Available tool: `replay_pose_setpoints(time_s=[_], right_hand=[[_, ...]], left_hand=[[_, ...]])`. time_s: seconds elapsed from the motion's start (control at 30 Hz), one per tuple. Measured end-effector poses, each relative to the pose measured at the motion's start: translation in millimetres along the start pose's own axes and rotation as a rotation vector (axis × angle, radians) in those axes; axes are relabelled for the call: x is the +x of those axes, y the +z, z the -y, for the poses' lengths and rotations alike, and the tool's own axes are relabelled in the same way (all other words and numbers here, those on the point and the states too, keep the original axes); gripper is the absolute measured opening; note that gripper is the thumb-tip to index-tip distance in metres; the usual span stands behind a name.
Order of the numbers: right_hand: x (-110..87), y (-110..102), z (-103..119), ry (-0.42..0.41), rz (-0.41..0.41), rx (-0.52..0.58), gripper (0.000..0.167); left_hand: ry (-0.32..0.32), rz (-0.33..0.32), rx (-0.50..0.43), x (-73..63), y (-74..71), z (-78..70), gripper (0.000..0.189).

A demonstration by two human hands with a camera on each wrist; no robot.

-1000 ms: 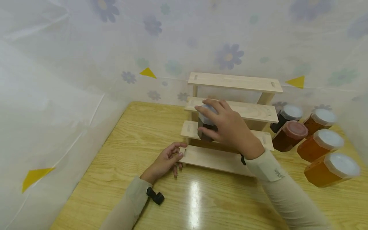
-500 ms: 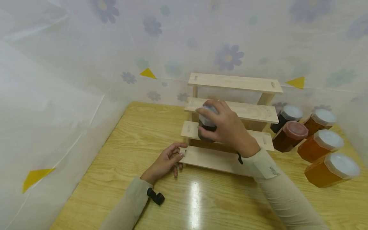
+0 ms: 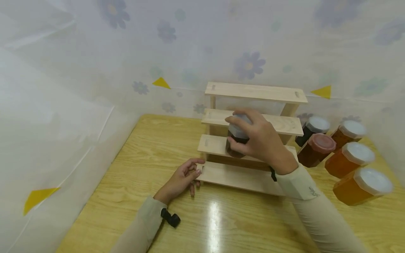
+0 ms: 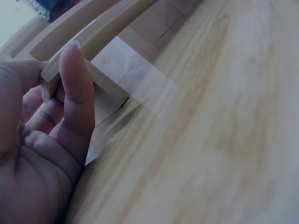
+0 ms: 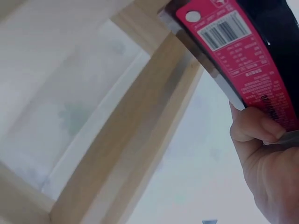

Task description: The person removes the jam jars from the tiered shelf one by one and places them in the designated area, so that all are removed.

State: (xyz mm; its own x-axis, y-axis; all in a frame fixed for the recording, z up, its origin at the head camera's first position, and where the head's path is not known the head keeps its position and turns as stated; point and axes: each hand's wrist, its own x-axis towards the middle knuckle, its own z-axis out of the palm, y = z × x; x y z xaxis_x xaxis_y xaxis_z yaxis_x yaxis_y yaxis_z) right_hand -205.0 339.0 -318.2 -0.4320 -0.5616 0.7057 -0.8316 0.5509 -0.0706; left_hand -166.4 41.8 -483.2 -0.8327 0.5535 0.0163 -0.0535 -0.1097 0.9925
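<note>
My right hand (image 3: 264, 142) grips a jar (image 3: 235, 142) with dark contents and a whitish lid, fingers over its upper part. The jar is upright at the left part of the second-lowest board of a wooden stepped shelf (image 3: 256, 90); whether its base touches the board, I cannot tell. In the right wrist view the jar shows a pink label (image 5: 229, 39) with a barcode, and the thumb lies against its edge. My left hand (image 3: 177, 181) pinches the left end of the lowest board (image 3: 240, 175); the left wrist view shows fingers around the board's corner (image 4: 49, 72).
Right of the shelf stand several lidded jars: a dark one (image 3: 311, 128), a pink-lidded one (image 3: 316, 149) and amber ones (image 3: 360, 186). A flowered plastic sheet (image 3: 190, 42) hangs behind. The wooden table (image 3: 142, 147) extends left and in front.
My right hand and the dark jar have moved a little to the right along the second-lowest board in the last half second. The left hand stays at the lowest board's end.
</note>
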Motion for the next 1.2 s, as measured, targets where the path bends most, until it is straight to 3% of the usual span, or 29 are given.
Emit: replay_pose_setpoints(time_s=[0.37, 0.6, 0.9, 1.2], right_hand=[[-27.2, -30, -8, 0.030, -0.038, -0.031, 0.040], [-47.6, -51, -13, 0.082, -0.038, -0.133, 0.045], [-68.6, -66, -19, 0.131, -0.107, -0.164, 0.049], [-94.0, -81, -23, 0.167, -0.119, -0.246, 0.052]], left_hand=[[0.012, 0.005, 0.007, 0.5, 0.6, 1.0, 0.040], [0.010, 0.005, 0.009, 0.0, 0.4, 0.7, 0.040], [0.004, -0.003, -0.003, -1.3, -0.8, -0.5, 0.041], [0.006, 0.002, 0.013, -0.1, -1.1, 1.7, 0.041]])
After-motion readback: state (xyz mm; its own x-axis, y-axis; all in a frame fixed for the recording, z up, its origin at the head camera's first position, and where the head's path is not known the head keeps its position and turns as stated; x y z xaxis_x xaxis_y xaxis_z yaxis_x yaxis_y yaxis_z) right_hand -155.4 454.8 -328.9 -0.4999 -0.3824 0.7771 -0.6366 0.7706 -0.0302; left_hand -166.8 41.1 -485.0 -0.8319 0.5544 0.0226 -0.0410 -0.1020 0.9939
